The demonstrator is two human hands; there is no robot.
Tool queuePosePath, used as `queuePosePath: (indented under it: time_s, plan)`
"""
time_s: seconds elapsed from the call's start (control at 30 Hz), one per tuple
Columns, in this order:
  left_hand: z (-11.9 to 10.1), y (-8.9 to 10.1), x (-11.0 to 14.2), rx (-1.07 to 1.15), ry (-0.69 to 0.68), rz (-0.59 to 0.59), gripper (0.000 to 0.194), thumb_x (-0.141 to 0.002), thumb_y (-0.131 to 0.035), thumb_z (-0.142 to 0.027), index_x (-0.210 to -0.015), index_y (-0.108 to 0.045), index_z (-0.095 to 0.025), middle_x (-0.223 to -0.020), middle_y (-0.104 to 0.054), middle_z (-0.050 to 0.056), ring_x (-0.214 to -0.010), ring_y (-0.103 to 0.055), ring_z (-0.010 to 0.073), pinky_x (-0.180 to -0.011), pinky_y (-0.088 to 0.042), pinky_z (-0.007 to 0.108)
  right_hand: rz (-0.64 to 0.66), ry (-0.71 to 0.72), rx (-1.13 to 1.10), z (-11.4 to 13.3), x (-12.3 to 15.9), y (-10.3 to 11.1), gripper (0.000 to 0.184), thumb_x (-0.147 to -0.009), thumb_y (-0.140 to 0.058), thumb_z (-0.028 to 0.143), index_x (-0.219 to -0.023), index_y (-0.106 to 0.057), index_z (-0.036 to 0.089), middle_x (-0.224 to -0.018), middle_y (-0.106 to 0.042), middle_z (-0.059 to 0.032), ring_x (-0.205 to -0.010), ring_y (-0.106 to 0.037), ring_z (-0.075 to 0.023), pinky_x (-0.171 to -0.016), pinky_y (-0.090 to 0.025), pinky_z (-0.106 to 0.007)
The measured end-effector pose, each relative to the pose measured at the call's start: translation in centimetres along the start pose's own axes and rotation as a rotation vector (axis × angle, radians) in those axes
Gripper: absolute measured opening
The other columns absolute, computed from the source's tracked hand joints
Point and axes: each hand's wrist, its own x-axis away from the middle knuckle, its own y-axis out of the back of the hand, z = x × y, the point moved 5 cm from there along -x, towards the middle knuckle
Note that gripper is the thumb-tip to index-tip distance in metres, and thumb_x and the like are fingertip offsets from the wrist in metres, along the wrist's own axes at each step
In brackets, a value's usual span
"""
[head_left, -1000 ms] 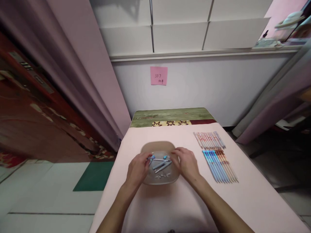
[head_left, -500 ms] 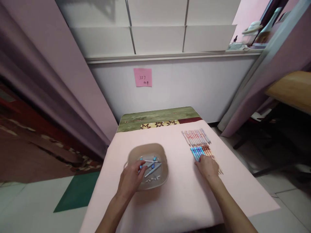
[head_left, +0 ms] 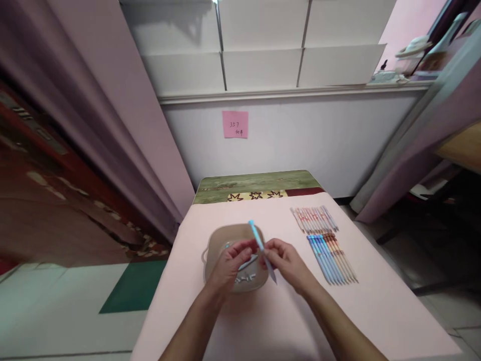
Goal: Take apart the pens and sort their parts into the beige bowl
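Note:
A blue pen (head_left: pixel 261 249) is held tilted over a translucent beige bowl (head_left: pixel 214 242), its blue end up and its tip down to the right. My right hand (head_left: pixel 287 263) pinches the pen's lower half. My left hand (head_left: pixel 230 263) hovers over the bowl with its fingers curled onto the pen's middle. Loose pen parts (head_left: pixel 246 276) lie on the bowl's bottom. To the right, two rows of pens lie on the pink cloth, the near row (head_left: pixel 331 251) blue and orange, the far row (head_left: pixel 314 219) pale.
The pink cloth (head_left: pixel 285 321) covers a small table whose green patterned far end (head_left: pixel 259 183) shows. A white wall with a pink sticky note (head_left: pixel 235 124) stands behind. A curtain (head_left: pixel 112 125) hangs at the left, and the floor drops off on both sides.
My right hand came back from the pen rows to the bowl with a blue pen. My left hand lifted from the bowl's contents to meet it. The view shifted slightly.

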Motion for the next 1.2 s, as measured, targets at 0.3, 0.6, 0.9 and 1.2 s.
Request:
queuePosePath:
  time_s: [0.3,0.6,0.9,1.2]
  plan:
    - [0.1,2.6,0.7,0.36,0.059,-0.146,0.022,-0.064,-0.079,-0.024,-0.082,-0.072,-0.014,-0.078,-0.073,0.008,-0.074,-0.065,0.0162,-0.07,-0.05,0.026,0.362,-0.317,-0.572,-2.3,-0.3,-6.9,0.043,-0.073,-0.067,0.055,-0.086,-0.064,0.014,-0.062,-0.06,0.0014,-0.049,-0.053,-0.0072,-0.049,-0.039,-0.019]
    - [-0.1,2.0,0.5,0.316,-0.02,-0.234,0.025,-0.057,-0.082,-0.022,-0.077,-0.072,-0.012,-0.068,-0.072,0.006,-0.057,-0.061,0.0124,-0.052,-0.045,0.021,0.286,-0.269,-0.574,-2.4,-0.2,-6.8,0.039,-0.065,-0.077,0.047,-0.082,-0.065,0.014,-0.064,-0.062,0.0004,-0.054,-0.056,-0.0083,-0.057,-0.043,-0.023]
    - [-0.1,2.3,0.1,0.287,-0.051,-0.326,0.025,-0.054,-0.083,-0.021,-0.075,-0.071,-0.013,-0.067,-0.072,0.003,-0.059,-0.062,0.0121,-0.056,-0.046,0.022,0.219,-0.226,-0.308,-2.6,-0.7,-6.8,0.052,-0.077,-0.053,0.066,-0.084,-0.064,0.016,-0.053,-0.058,0.002,-0.043,-0.049,-0.0086,-0.046,-0.036,-0.021]
    - [0.2,2.4,-0.1,0.343,-0.053,-0.343,0.025,-0.054,-0.083,-0.02,-0.075,-0.07,-0.012,-0.067,-0.071,0.003,-0.064,-0.064,0.0145,-0.061,-0.049,0.024,0.046,-0.095,-0.278,-2.5,-1.2,-6.0,0.042,-0.061,-0.076,0.053,-0.072,-0.059,0.016,-0.052,-0.055,0.0055,-0.043,-0.044,-0.0065,-0.043,-0.031,-0.02]
